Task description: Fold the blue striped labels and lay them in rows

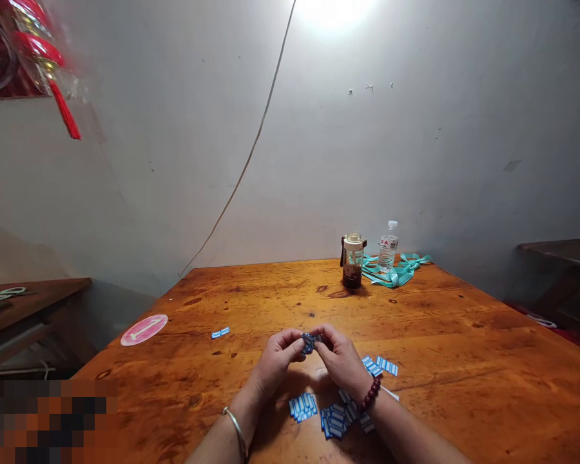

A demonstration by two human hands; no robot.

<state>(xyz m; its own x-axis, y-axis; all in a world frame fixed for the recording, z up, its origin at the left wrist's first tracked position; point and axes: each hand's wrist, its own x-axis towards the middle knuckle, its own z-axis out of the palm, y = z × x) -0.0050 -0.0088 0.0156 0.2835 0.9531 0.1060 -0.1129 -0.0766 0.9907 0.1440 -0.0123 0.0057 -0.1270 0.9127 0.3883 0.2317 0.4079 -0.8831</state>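
Near the middle of the wooden table (pixel 251 296), my left hand (pixel 278 361) and my right hand (pixel 341 357) meet, pinching a small bunch of blue-and-white pieces (pixel 308 343) between thumbs and fingers. A silver bangle is on my left wrist, a dark bead bracelet on my right. Below my hands lie a fanned group of blue-and-white pieces (pixel 303 407) and a looser pile (pixel 334 420), partly hidden by my right forearm. More such pieces (pixel 386 366) lie right of my right hand. A small pair (pixel 220 333) lies apart at the left.
At the back right stand a lidded jar with dark contents (pixel 352 264) and a clear water bottle (pixel 388 246), beside turquoise ribbon (pixel 401 275). A pink round sticker (pixel 144 330) is at the left edge. Another table (pixel 33 303) stands far left.
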